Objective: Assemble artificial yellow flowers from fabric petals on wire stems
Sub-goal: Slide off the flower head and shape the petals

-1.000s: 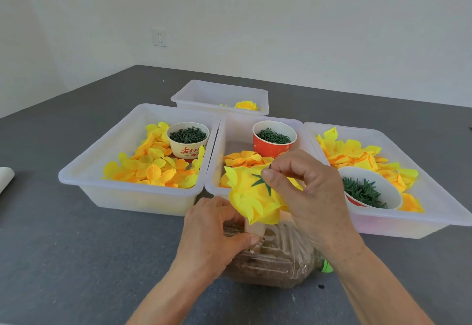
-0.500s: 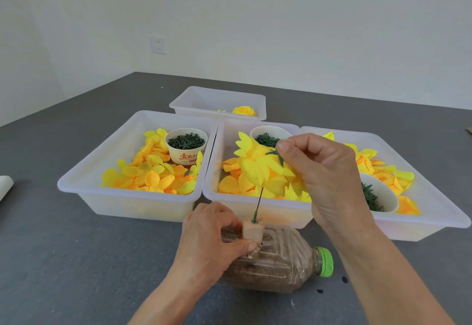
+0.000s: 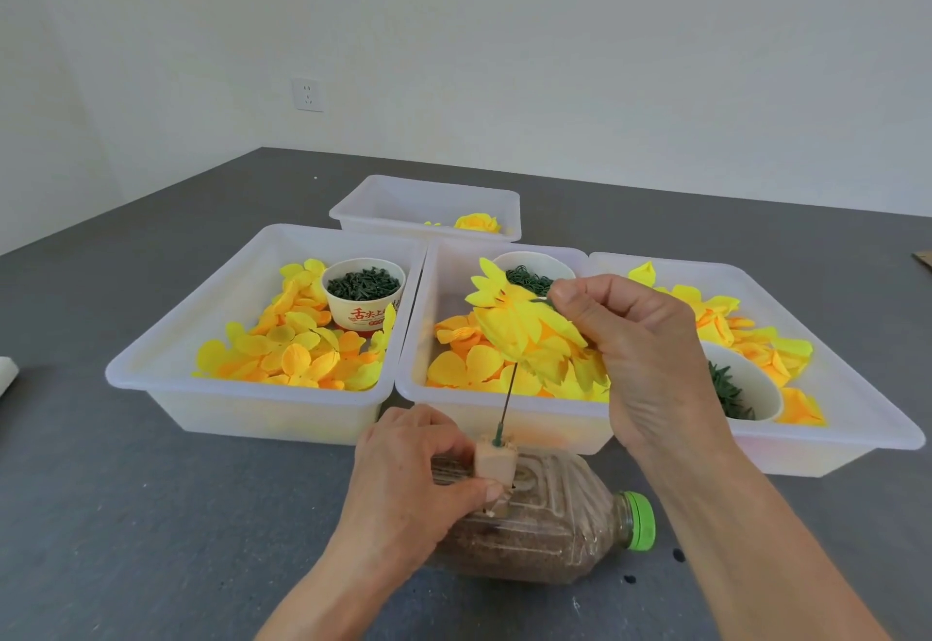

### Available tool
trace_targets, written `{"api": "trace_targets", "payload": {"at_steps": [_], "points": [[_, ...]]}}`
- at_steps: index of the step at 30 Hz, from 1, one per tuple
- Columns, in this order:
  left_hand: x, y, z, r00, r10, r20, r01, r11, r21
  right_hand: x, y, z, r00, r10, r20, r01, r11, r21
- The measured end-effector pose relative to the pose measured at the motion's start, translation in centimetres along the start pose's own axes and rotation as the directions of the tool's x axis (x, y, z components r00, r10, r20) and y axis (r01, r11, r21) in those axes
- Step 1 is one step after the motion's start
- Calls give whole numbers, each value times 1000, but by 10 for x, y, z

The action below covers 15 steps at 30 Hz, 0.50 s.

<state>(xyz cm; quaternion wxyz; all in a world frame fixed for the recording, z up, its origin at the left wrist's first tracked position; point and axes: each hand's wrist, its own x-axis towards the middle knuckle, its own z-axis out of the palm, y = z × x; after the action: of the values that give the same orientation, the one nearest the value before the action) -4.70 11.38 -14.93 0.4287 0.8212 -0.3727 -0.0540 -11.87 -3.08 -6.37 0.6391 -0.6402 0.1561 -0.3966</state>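
On the grey tabletop (image 3: 151,514): one plastic bottle (image 3: 544,534) lying on its side, green cap to the right. Left hand (image 3: 408,484) pinches a small pale block (image 3: 497,461) on the bottle. One wire stem (image 3: 507,403) stands in the block, carrying a yellow flower (image 3: 524,333). Right hand (image 3: 635,338), fingers curled, pinches the flower's top. Behind: white trays (image 3: 166,368) of loose petals (image 3: 297,353).

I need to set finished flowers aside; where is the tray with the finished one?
In the head view, the small tray sits farthest back, centre-left, behind the gap between the left and middle petal trays.
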Motion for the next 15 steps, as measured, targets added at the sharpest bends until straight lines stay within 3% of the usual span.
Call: {"api": "trace_targets", "payload": {"at_steps": [11, 15], "points": [[0, 0, 1, 1000, 7, -10, -7, 1000, 7, 3, 0, -3, 994, -108, -12, 108, 994, -1], [0, 0, 0, 1000, 0, -9, 0, 1000, 17, 7, -6, -2, 1000, 29, -1, -28, 976, 214]]}}
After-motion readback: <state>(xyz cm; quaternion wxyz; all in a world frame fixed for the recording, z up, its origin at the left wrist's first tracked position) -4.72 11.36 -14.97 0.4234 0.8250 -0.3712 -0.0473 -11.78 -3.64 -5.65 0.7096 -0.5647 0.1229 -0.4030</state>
